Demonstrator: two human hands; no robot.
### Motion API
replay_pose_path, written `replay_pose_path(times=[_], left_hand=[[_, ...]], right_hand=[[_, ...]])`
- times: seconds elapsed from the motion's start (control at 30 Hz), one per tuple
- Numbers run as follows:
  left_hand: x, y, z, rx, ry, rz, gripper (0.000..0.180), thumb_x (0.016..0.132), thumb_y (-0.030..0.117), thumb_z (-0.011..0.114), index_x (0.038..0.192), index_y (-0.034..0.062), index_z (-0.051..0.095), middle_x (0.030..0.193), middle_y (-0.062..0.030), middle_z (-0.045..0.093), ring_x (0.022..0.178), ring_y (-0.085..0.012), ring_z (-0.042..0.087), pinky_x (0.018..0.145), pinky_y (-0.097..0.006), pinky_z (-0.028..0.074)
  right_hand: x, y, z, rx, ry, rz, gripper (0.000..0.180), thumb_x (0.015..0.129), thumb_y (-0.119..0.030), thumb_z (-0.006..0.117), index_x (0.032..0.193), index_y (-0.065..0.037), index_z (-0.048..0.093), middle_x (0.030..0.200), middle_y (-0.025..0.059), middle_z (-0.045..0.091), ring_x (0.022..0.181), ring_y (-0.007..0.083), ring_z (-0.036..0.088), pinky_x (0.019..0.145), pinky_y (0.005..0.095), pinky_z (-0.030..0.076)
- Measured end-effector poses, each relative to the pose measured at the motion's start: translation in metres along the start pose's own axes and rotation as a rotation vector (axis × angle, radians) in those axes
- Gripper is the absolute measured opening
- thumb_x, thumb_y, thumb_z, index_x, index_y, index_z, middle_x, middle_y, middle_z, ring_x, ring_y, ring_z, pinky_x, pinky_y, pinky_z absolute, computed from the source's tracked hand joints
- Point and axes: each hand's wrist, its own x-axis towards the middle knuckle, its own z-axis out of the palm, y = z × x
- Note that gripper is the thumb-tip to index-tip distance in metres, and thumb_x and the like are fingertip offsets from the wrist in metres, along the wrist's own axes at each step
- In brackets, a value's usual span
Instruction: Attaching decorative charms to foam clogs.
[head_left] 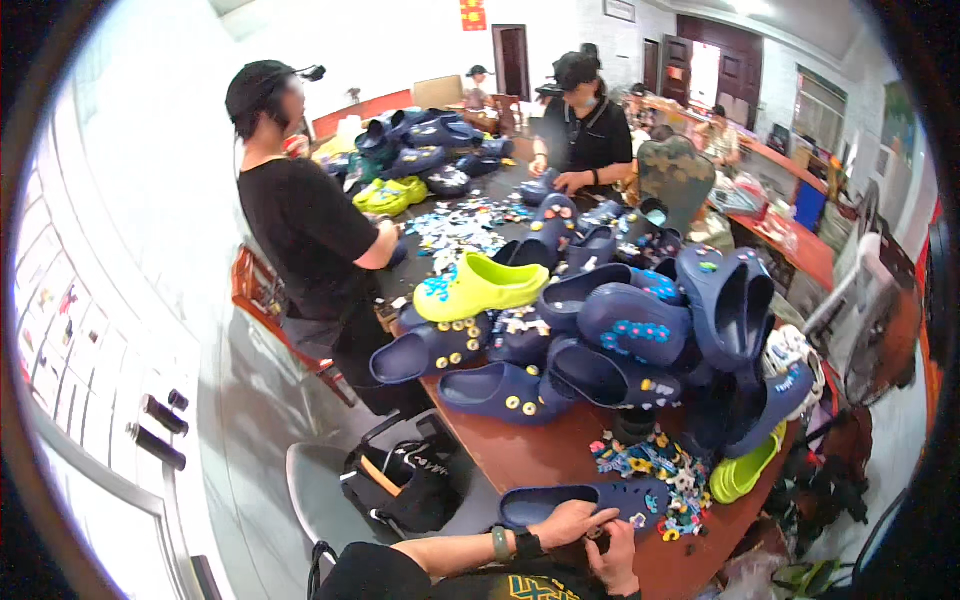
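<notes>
A navy clog [640, 494] lies on the near edge of the reddish-brown table, toe to the right, with small charms on its toe. My left hand [568, 524] lies over the near side of this clog, its fingertips bent against the upper. Just right of it, my right hand [614, 558] is closed, thumb and fingers pinched around a small piece too tiny to name, close to my left fingertips. Beyond the clog's toe, a loose pile of colourful shoe charms [655, 464] spreads over the tabletop.
A heap of navy clogs [630, 325] rises ahead, topped by a lime clog [482, 284]. Another lime clog [748, 466] sits at the right edge. Two people in black work beyond, near pale scattered pieces [465, 230]. A grey chair [318, 490] with a black bag [412, 474] stands left.
</notes>
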Motion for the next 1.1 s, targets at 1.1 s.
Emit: replay_pose_path(times=[1.1], left_hand=[[0.019, -0.010, 0.002, -0.568, -0.089, -0.429, 0.058, 0.077, 0.047, 0.070, 0.093, -0.0079, 0.061, 0.089, -0.0210, 0.065, 0.084, -0.0242, 0.060, 0.076, -0.039, 0.047]], right_hand=[[0.020, 0.080, -0.063, -0.301, 0.246, 0.478, 0.039, 0.094, -0.025, 0.052, 0.122, 0.003, 0.052, 0.122, 0.0226, 0.052, 0.112, 0.0368, 0.049, 0.097, 0.0446, 0.038]])
